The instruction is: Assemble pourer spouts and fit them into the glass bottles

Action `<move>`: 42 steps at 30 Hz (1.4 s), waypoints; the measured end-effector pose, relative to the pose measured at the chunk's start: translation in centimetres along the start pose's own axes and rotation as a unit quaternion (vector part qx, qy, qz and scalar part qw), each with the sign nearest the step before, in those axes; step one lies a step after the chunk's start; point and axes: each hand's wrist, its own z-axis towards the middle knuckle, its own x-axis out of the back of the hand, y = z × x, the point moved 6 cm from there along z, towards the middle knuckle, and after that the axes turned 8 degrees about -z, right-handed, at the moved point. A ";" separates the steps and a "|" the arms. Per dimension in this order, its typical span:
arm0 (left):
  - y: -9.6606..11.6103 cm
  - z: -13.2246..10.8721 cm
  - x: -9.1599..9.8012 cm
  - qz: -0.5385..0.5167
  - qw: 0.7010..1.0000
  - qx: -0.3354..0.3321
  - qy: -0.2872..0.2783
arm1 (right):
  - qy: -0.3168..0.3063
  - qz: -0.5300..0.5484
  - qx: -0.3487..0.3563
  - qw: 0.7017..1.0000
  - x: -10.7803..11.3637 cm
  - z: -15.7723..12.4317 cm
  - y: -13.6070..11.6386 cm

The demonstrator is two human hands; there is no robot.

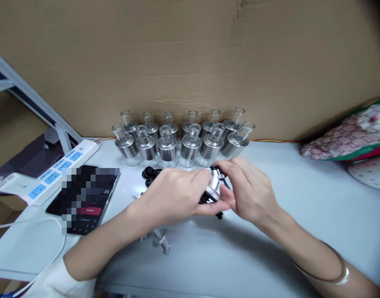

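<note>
My left hand [174,192] and my right hand [247,190] meet over the middle of the pale table [270,256], both closed around one small silver-and-black part [213,188] held between their fingertips. Just behind them stand several small glass bottles with silver collars [180,138] in two rows against the cardboard wall. A little heap of black rings [150,174] lies left of my left hand. A small metal piece [161,242] lies on the table under my left forearm.
A phone [84,200] with a lit screen lies at the left, beside a white power strip [53,169] and a white cable [37,231]. A patterned cloth bundle [348,138] sits at the right edge. A bangle [339,277] circles my right wrist.
</note>
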 end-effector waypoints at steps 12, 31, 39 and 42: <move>-3.8 -1.1 1.8 0.025 0.986 0.116 -0.120 | -0.185 0.147 -0.191 0.953 -2.0 -0.2 5.0; -5.6 -2.2 0.3 -0.077 0.964 0.137 -0.215 | -0.421 0.078 -0.218 0.877 -9.6 -4.7 6.2; -5.3 -2.1 0.3 -0.095 0.961 0.144 -0.214 | -0.388 0.089 -0.175 0.900 -6.7 -2.3 3.8; -5.2 -2.0 0.3 -0.102 0.955 0.164 -0.225 | -0.320 0.190 -0.073 0.925 -5.1 -1.0 1.2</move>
